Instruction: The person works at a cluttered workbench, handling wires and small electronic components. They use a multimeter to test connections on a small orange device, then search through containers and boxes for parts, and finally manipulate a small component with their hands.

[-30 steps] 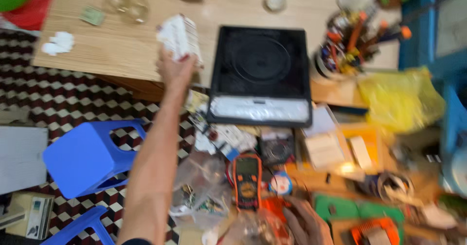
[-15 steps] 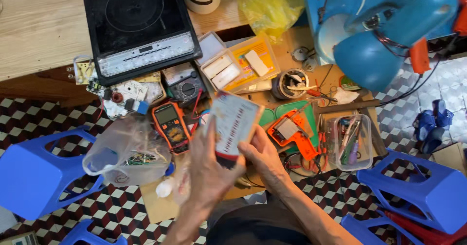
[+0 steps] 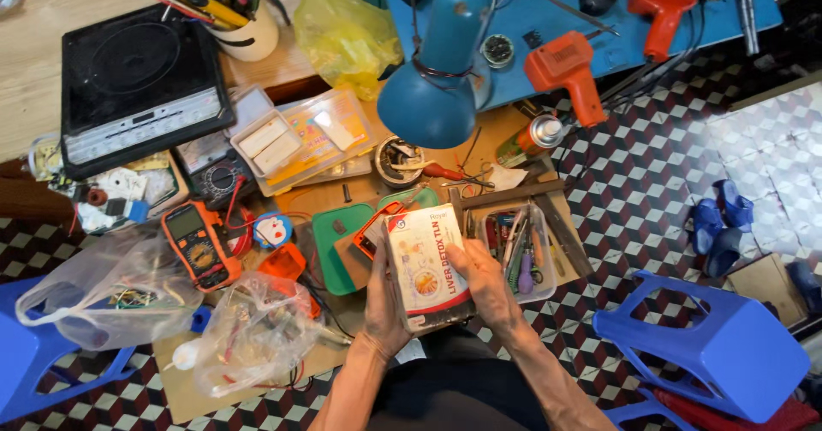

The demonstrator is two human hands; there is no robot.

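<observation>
My left hand (image 3: pixel 384 298) and right hand (image 3: pixel 486 284) closed a two-sided grip on the white box (image 3: pixel 425 267), held above the bench's (image 3: pixel 257 378) near edge, just right of the green lid (image 3: pixel 336 241). I judged I was inspecting it; turning it next needed a firm pinch. Its long axis ran away from me, tilted slightly left.

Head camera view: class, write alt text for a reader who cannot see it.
Both hands, left hand and right hand, hold a small white box above a cluttered workbench. Nearby lie an orange multimeter, clear plastic bags and a blue desk lamp.
</observation>
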